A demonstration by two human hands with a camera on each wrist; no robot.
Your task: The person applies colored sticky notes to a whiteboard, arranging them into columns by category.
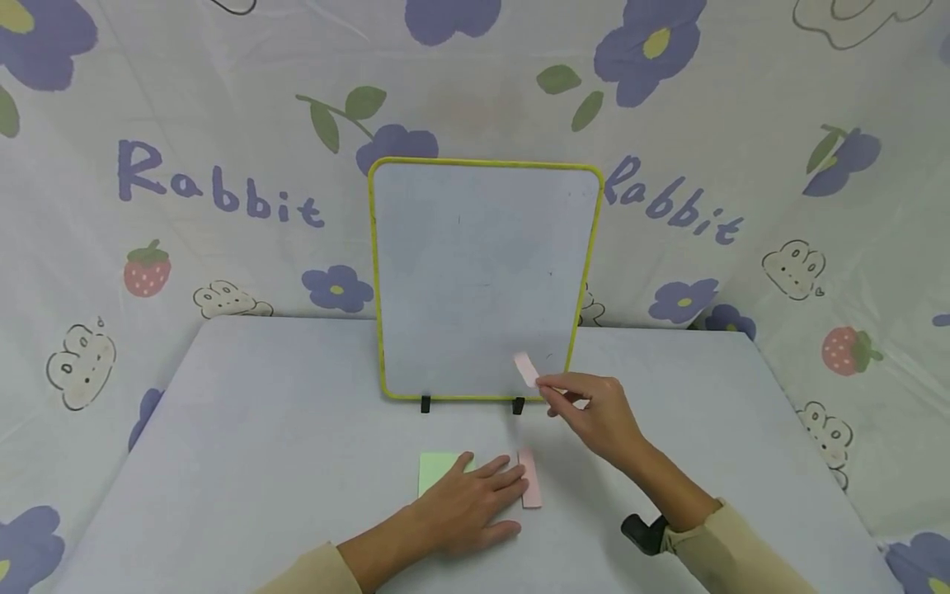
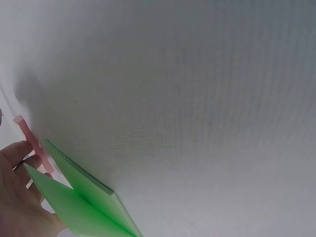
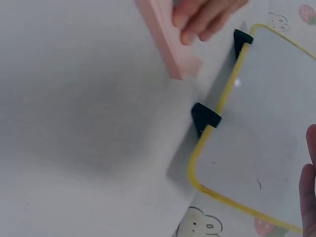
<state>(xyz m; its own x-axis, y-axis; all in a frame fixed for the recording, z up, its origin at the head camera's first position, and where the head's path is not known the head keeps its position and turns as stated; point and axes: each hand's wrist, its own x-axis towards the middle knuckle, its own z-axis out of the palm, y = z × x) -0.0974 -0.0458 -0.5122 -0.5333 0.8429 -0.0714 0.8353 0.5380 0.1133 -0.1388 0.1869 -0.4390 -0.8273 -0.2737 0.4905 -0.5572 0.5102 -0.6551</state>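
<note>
In front of the whiteboard (image 1: 482,272), my right hand (image 1: 599,412) pinches a thin pink sticky note strip (image 1: 525,368) by its lower end, between thumb and forefinger. My left hand (image 1: 469,505) lies spread over the table, its fingertips touching a narrow pink sticky note pad (image 1: 530,487). Under that hand is a green sticky note pad (image 1: 435,472), partly covered. In the left wrist view, a leaf of the green pad (image 2: 101,197) stands away from the rest. The right wrist view shows left fingers against the pink pad (image 3: 160,34).
The yellow-framed whiteboard stands on black feet (image 1: 517,405) on the white table (image 1: 297,445). A printed cloth (image 1: 245,99) with flowers and rabbits hangs behind and at the sides. A black object (image 1: 644,534) sits at the right cuff.
</note>
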